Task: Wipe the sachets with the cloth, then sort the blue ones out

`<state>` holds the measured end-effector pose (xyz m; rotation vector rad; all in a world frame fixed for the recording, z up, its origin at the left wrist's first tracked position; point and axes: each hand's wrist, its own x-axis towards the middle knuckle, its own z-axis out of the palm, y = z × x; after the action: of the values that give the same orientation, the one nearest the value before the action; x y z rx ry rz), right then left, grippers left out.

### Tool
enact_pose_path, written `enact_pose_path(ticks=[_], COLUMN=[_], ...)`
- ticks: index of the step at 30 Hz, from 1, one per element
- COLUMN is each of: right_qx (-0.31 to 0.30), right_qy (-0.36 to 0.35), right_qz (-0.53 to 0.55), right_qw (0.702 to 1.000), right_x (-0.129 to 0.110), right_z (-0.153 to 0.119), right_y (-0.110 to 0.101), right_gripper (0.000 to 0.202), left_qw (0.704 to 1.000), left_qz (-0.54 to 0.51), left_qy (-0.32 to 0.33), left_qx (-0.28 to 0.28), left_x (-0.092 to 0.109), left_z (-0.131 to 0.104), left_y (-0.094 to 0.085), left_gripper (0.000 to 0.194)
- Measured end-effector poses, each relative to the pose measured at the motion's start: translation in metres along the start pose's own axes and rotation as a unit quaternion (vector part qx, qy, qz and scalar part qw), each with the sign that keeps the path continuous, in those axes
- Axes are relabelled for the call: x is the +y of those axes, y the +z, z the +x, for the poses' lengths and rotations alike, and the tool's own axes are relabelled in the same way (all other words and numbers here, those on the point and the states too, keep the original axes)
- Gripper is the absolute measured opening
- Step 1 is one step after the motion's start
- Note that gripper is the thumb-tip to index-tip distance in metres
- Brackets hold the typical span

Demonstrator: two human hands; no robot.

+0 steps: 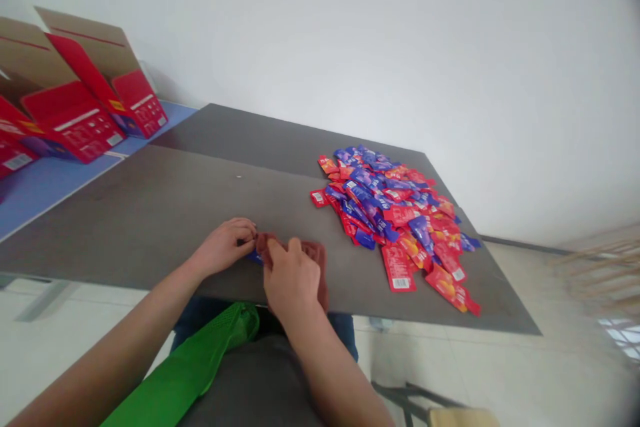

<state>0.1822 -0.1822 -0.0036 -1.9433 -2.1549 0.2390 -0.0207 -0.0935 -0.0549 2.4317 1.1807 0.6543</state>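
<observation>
My left hand [227, 245] is at the front of the grey table, its fingers pinched together at the left end of a small blue packet [256, 257]. Right beside it, my right hand [291, 273] is closed on a brown cloth [320, 257], which lies partly over the packet and reaches the table's front edge. Most of the packet is hidden by the cloth and fingers. To the right lies a heap of red and blue packets [395, 203].
The grey table [200, 187] meets a white wall at the back. Open red cartons [83, 123] stand on a blue table [45, 180] at the left. A green mesh strap [195, 360] hangs over my lap. A stool [460, 417] is at the lower right.
</observation>
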Motion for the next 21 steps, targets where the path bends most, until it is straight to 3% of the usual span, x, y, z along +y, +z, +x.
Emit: enact_pose_path(ticks=[3, 8, 10, 15, 21], right_qx=[-0.043, -0.03, -0.024, -0.004, -0.005], right_qy=[0.01, 0.142, 0.169, 0.189, 0.179], right_qz=[-0.003, -0.07, -0.083, -0.073, -0.047], right_qw=[0.999, 0.987, 0.982, 0.979, 0.983], right_x=[0.006, 0.082, 0.103, 0.107, 0.107], right_z=[-0.004, -0.021, -0.029, -0.042, -0.041], right_y=[0.009, -0.001, -0.005, -0.003, 0.0], right_gripper=[0.025, 0.023, 0.025, 0.027, 0.021], left_qw=[1.0, 1.0, 1.0, 0.999, 0.981], left_qz=[-0.008, -0.002, 0.004, 0.013, 0.023], left_qy=[0.0, -0.007, -0.011, -0.004, 0.024], left_qx=[-0.002, -0.006, -0.007, -0.032, -0.192], left_x=[0.002, 0.001, 0.0, 0.004, 0.008], left_z=[0.0, -0.001, -0.002, 0.0, 0.008], left_y=[0.0, 0.0, 0.001, -0.005, -0.05], left_gripper=[0.035, 0.032, 0.032, 0.033, 0.026])
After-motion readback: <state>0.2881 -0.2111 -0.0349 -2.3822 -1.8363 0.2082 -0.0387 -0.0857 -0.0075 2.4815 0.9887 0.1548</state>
